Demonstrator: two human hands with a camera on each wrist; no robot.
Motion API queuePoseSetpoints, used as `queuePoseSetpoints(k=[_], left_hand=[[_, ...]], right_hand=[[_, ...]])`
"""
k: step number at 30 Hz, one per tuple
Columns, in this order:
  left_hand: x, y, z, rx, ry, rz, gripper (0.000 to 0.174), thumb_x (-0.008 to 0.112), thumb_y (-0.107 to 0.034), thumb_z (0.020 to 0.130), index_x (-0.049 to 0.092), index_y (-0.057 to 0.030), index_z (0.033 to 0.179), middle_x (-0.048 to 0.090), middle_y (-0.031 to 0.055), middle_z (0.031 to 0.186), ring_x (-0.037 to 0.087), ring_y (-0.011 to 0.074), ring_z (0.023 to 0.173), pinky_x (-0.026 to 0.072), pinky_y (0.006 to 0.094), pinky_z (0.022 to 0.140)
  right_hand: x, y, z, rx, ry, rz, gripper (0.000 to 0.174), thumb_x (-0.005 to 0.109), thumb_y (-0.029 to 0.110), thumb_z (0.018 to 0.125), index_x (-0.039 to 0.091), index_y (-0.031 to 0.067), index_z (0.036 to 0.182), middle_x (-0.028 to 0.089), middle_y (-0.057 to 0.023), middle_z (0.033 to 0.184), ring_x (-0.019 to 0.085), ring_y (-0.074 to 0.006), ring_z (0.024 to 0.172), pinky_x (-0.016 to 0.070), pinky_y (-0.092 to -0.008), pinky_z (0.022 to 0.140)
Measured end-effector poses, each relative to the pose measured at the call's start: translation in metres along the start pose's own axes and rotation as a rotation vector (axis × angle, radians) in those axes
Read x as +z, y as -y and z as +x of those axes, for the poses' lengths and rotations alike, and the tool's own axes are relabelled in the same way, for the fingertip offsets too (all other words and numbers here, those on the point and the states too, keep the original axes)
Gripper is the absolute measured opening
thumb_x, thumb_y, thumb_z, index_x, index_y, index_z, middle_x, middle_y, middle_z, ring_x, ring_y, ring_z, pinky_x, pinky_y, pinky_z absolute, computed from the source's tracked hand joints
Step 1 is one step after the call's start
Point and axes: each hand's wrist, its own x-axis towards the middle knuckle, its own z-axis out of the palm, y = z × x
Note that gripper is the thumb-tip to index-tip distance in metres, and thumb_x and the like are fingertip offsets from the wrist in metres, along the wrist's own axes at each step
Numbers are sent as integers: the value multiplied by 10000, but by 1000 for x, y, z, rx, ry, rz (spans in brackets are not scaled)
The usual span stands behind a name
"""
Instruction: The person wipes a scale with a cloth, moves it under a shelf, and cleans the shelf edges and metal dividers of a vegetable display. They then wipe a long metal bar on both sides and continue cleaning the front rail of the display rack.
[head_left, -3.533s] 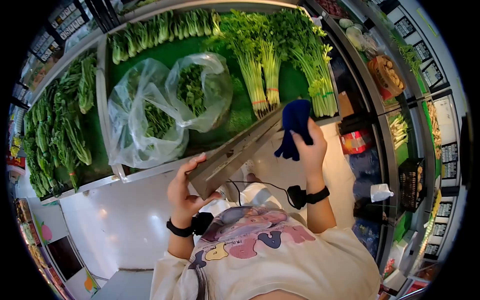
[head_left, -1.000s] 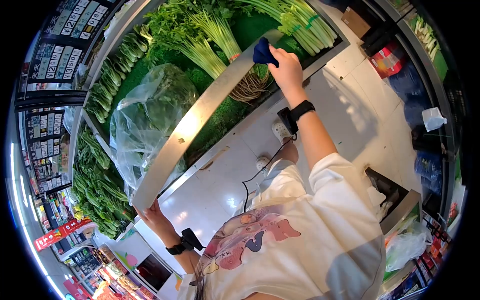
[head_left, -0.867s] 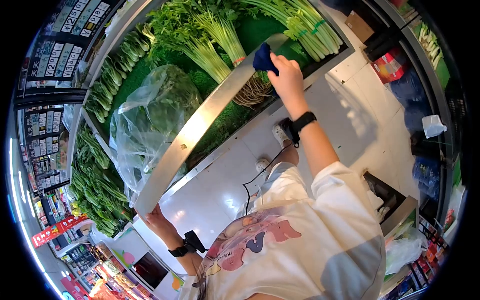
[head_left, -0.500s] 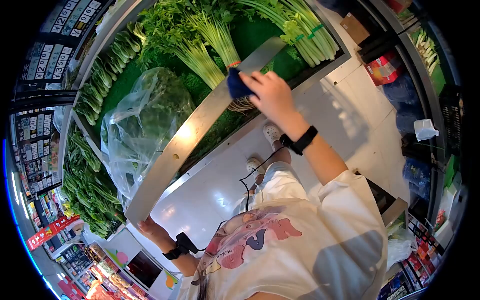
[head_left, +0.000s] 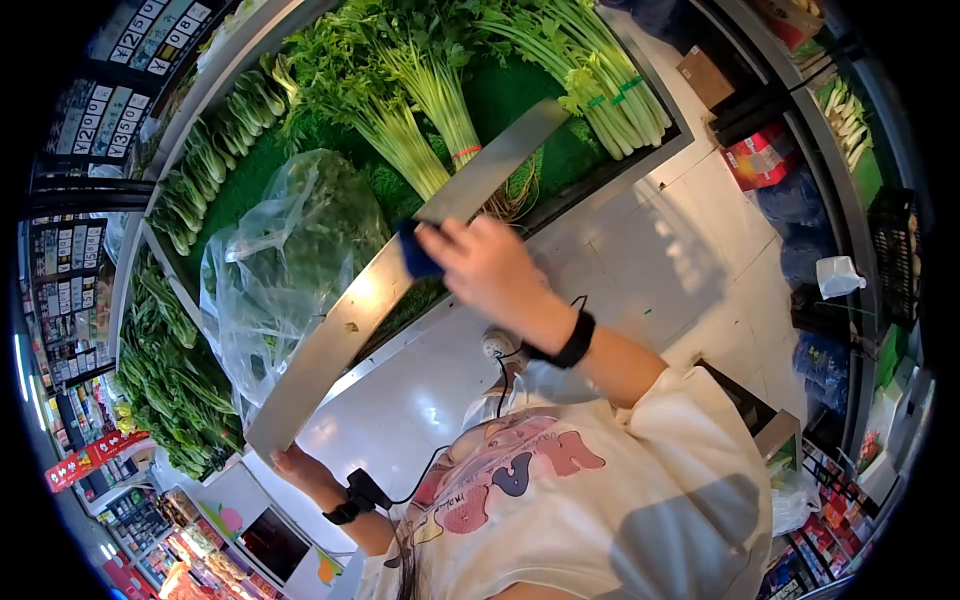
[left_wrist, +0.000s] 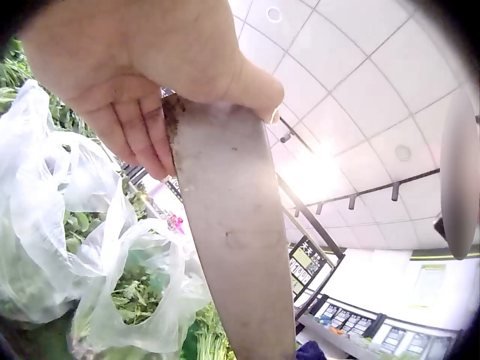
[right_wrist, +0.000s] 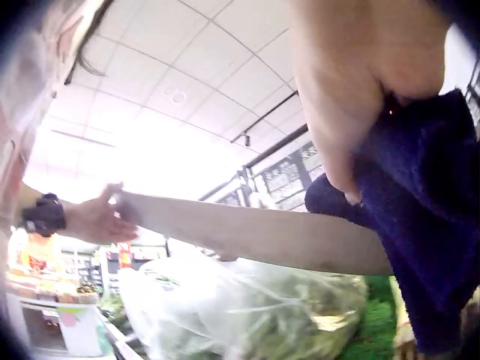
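Observation:
A long grey metal strip [head_left: 330, 340] is held aslant above the vegetable stand. My left hand [head_left: 305, 473] grips its near end; in the left wrist view the thumb of that hand [left_wrist: 172, 67] lies along one edge and the fingers are behind. My right hand [head_left: 495, 275] holds a dark blue cloth [head_left: 418, 250] against the strip, around its middle. The right wrist view shows the cloth [right_wrist: 420, 217] draped over the strip [right_wrist: 262, 232] and hanging down, beneath the right hand [right_wrist: 360, 82].
Under the strip, greens in a clear plastic bag [head_left: 290, 260] lie on the stand beside celery bunches [head_left: 440, 100]. Leafy greens [head_left: 175, 380] fill the section at left. A red package [head_left: 762, 157] and a black crate [head_left: 893, 255] are at right.
My right hand and the blue cloth have moved along the strip from its far end toward my left hand. The left hand keeps its grip on the near end.

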Motion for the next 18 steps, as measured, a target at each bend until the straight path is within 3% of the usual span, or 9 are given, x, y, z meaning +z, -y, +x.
queuePoseSetpoints(k=[4,8,9,10,11,12,14,15,18], left_hand=[[0,0,-1,45,23,3,848,543,-565,856,249,-34,1447,434,144,1362,445,245,1240,327,405,1067],[2,1,-2,26,-5,20,946,587,-644,782,302,1,1414,430,156,1363,431,262,1256,306,405,1082],[-4,7,1,14,12,15,957,590,-647,777,297,0,1417,430,155,1364,428,263,1260,301,405,1085],[-7,10,2,2,27,10,967,593,-651,772,291,-1,1421,430,155,1364,425,265,1264,296,405,1088],[-6,8,2,-14,36,9,974,593,-657,768,290,-2,1422,433,155,1363,425,263,1264,298,404,1087],[-3,5,2,-30,43,7,980,594,-662,764,288,-4,1423,435,154,1361,425,261,1264,301,403,1085],[1,5,3,-38,42,4,983,597,-663,759,288,-9,1424,439,152,1358,429,257,1259,308,400,1079],[-1,8,5,-29,36,5,978,600,-659,759,290,-13,1425,441,150,1357,433,255,1255,314,398,1074],[-2,7,7,-57,15,-13,953,612,-634,762,298,-23,1423,448,144,1352,441,253,1246,324,394,1064]], right_hand=[[1,52,-5,-83,-4,234,416,578,113,757,594,104,1172,579,-98,998,546,-241,821,486,-362,705],[-5,28,0,-30,122,304,503,662,153,699,587,148,1197,592,-45,1013,547,-233,816,492,-363,717],[-4,13,-1,24,101,258,544,684,150,668,584,153,1202,599,-32,1008,551,-243,837,496,-363,718],[-7,-6,3,128,150,287,514,664,117,671,597,130,1180,625,-78,950,579,-273,815,495,-373,716],[-1,-36,3,155,28,367,460,646,95,667,621,92,1126,644,-129,915,611,-311,795,500,-392,725],[-14,-59,10,370,150,513,412,649,109,671,633,47,1078,654,-164,954,632,-340,828,506,-401,765],[-18,-108,2,612,-19,576,486,722,186,711,601,-9,1139,656,-177,1066,651,-266,939,496,-344,840],[-17,-140,-2,709,14,628,528,727,157,769,546,-42,1223,643,-114,1113,613,-193,995,468,-303,900],[-38,-187,9,966,39,1324,414,650,123,849,538,4,1230,648,-61,1018,617,-119,887,487,-252,804]])
